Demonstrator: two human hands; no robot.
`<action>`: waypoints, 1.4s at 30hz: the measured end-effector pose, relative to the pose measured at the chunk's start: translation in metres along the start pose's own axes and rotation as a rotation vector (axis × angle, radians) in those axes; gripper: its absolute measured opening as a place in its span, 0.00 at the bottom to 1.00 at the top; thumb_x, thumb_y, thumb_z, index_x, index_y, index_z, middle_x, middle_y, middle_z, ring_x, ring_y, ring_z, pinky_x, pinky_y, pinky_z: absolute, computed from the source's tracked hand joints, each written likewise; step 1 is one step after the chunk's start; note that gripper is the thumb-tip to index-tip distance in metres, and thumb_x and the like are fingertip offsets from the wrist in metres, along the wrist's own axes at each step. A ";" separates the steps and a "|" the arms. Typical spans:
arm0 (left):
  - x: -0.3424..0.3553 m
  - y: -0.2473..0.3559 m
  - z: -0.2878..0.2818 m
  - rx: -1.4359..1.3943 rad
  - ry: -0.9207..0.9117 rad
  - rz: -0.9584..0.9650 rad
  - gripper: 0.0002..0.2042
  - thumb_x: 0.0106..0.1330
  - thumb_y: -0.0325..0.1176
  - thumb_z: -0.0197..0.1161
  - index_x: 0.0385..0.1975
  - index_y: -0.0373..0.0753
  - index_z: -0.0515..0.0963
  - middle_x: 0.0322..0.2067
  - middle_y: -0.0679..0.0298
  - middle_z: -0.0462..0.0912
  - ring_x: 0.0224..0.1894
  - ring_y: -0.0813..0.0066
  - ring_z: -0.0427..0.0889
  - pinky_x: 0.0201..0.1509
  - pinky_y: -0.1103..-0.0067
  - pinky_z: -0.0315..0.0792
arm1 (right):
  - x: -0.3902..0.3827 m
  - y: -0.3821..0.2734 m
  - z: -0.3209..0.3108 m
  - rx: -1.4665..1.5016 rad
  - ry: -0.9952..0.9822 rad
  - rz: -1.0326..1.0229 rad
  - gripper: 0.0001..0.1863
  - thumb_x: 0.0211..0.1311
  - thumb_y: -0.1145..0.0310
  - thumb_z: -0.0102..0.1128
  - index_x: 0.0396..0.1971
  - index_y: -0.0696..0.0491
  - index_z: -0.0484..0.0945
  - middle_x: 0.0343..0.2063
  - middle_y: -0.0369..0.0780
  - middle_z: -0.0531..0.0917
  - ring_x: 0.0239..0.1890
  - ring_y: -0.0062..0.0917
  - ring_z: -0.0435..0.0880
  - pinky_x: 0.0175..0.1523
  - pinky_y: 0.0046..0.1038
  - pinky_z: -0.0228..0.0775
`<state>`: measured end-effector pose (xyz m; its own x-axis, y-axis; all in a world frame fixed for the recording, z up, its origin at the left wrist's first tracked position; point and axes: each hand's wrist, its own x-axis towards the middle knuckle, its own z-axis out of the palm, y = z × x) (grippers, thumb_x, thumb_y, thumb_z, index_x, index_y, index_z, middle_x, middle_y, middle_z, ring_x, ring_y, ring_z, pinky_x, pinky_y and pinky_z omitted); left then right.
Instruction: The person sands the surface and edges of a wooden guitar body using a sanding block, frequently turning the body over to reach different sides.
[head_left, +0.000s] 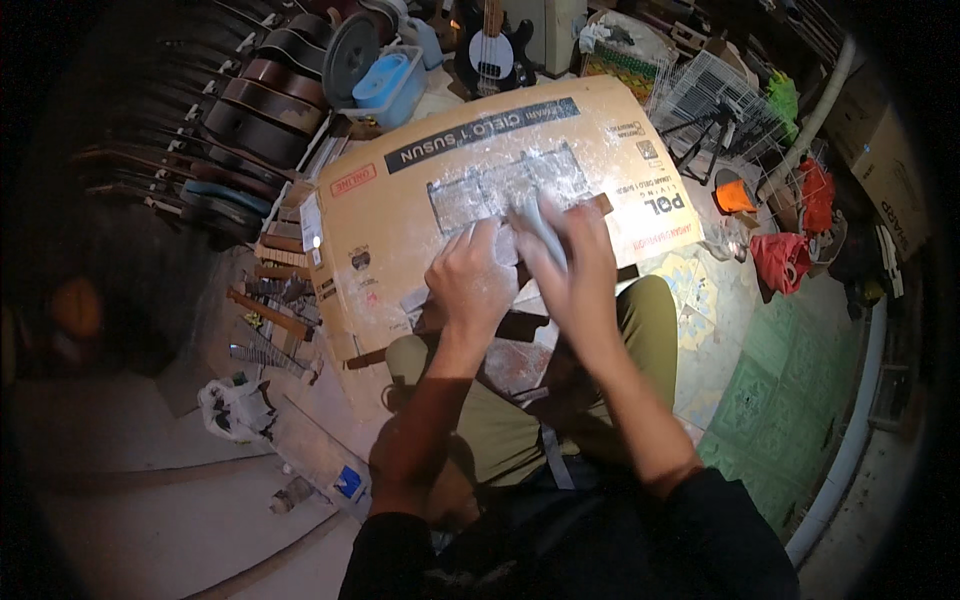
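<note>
My left hand [472, 275], whitened with dust, is closed at the near edge of a cardboard sheet [400, 215]. What its fingers grip is hidden. Close beside it, my right hand [578, 270] is smeared by motion and wrapped round a pale grey folded sheet [540, 238]. The end of a brown wooden piece [602, 204] pokes out past the right hand's knuckles; the rest of it is covered by the hands. Fine white powder is scattered over the cardboard, thickest just beyond my fingers.
Several guitar bodies [262, 105] hang in a row at the far left. Beyond the cardboard are a plastic tub [400, 95] and a black electric guitar [492, 60]. Wooden offcuts [272, 312] lie left. A wire cage [705, 90] and a red bag [780, 262] stand right.
</note>
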<state>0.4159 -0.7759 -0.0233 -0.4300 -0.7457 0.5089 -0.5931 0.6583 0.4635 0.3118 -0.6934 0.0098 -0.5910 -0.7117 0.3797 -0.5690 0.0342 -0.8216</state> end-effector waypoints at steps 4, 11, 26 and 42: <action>-0.002 0.012 0.005 0.009 0.046 0.016 0.02 0.58 0.30 0.64 0.30 0.43 0.80 0.25 0.58 0.82 0.31 0.52 0.83 0.33 0.62 0.75 | 0.003 0.013 -0.008 -0.086 0.000 -0.043 0.22 0.58 0.69 0.71 0.51 0.62 0.80 0.40 0.50 0.81 0.43 0.37 0.81 0.50 0.34 0.72; 0.000 0.008 0.007 -0.017 0.063 0.049 0.06 0.57 0.28 0.63 0.34 0.42 0.81 0.27 0.56 0.83 0.32 0.52 0.84 0.33 0.61 0.75 | -0.002 0.010 -0.006 -0.019 0.039 -0.125 0.21 0.57 0.71 0.68 0.53 0.56 0.81 0.35 0.50 0.78 0.41 0.45 0.79 0.47 0.40 0.72; 0.002 0.008 0.005 -0.018 0.060 0.009 0.06 0.56 0.25 0.63 0.32 0.41 0.80 0.25 0.56 0.82 0.30 0.51 0.83 0.33 0.61 0.74 | -0.005 0.007 -0.003 0.030 0.035 -0.069 0.23 0.56 0.72 0.69 0.54 0.54 0.81 0.36 0.46 0.76 0.40 0.42 0.77 0.48 0.37 0.71; 0.014 0.005 0.010 0.014 0.011 -0.034 0.02 0.58 0.29 0.64 0.29 0.42 0.77 0.24 0.57 0.80 0.30 0.50 0.82 0.32 0.60 0.73 | 0.036 0.012 0.009 -0.011 0.009 -0.024 0.24 0.55 0.72 0.72 0.54 0.53 0.81 0.35 0.46 0.77 0.39 0.39 0.79 0.47 0.33 0.72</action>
<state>0.4001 -0.7835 -0.0212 -0.4016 -0.7665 0.5012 -0.6165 0.6310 0.4710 0.2888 -0.7250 0.0097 -0.5824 -0.7058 0.4033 -0.5895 0.0251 -0.8074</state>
